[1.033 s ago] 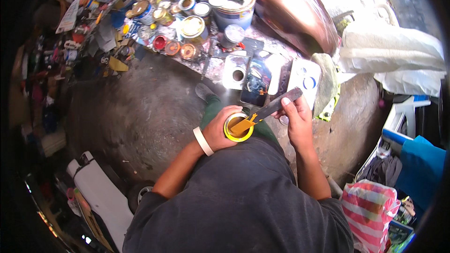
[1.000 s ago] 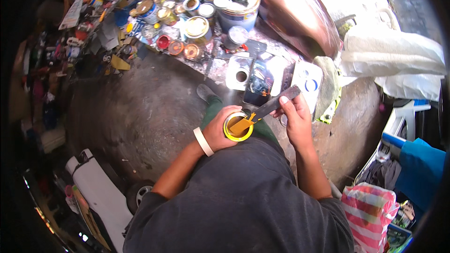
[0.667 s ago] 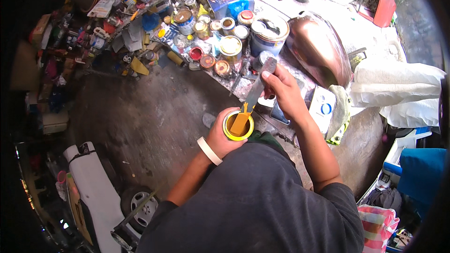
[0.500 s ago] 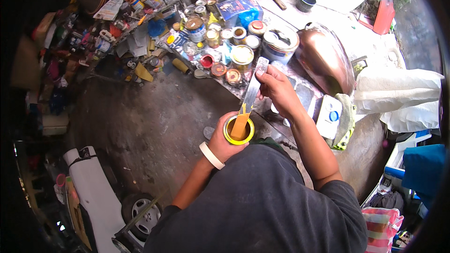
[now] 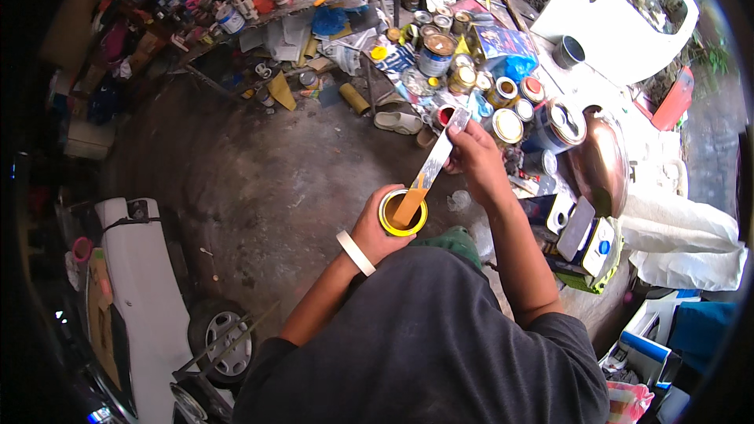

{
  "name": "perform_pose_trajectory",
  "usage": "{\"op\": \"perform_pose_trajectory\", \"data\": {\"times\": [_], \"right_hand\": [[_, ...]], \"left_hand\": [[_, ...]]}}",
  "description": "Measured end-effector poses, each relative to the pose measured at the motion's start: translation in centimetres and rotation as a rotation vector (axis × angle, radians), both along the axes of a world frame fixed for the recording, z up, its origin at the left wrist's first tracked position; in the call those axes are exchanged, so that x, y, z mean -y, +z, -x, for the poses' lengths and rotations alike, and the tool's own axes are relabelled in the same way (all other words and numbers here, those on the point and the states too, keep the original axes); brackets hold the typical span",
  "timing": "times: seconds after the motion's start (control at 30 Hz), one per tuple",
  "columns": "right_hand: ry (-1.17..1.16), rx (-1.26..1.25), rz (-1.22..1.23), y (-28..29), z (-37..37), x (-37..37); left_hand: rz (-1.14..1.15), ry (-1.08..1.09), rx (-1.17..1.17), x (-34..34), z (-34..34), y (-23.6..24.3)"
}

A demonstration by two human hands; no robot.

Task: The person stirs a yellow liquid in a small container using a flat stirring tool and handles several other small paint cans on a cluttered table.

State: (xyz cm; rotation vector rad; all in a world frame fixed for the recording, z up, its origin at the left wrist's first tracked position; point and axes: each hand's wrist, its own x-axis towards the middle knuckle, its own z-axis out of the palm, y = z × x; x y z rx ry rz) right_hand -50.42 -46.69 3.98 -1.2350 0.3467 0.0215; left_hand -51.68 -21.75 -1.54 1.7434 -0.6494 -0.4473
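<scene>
One yellow-rimmed tin [image 5: 405, 233] is in front of my dark shirt [image 5: 424, 338]; my left hand [image 5: 375, 228] grips around its side. My right hand [image 5: 477, 155] pinches one flat strip [image 5: 437, 155], its orange lower end inside the tin; the tip I cannot make out. Beyond, labels [image 5: 432, 64] on the crowded cans [image 5: 508, 126] are too small for reading.

The left hand [image 5: 371, 229] curls just below frame centre. The right hand [image 5: 478, 159] pinches, higher and further right.

Metal strip [image 5: 434, 159] steeper than at first
</scene>
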Motion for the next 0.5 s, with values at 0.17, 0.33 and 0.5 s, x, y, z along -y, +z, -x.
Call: {"op": "perform_pose_trajectory", "data": {"times": [0.17,0.33,0.5], "right_hand": [[0.057,0.156,0.288,0.8,-1.5,-7.5],[0.373,0.258,0.713,4.4,-2.1,-11.7],[0.498,0.620,1.048,4.1,-6.2,-12.6]], "left_hand": [[0.000,0.097,-0.015,-4.9,-3.1,-1.1],[0.006,0.208,0.027,-7.9,-6.0,-2.9],[-0.051,0.258,0.010,-10.3,-9.0,-4.5]]}}
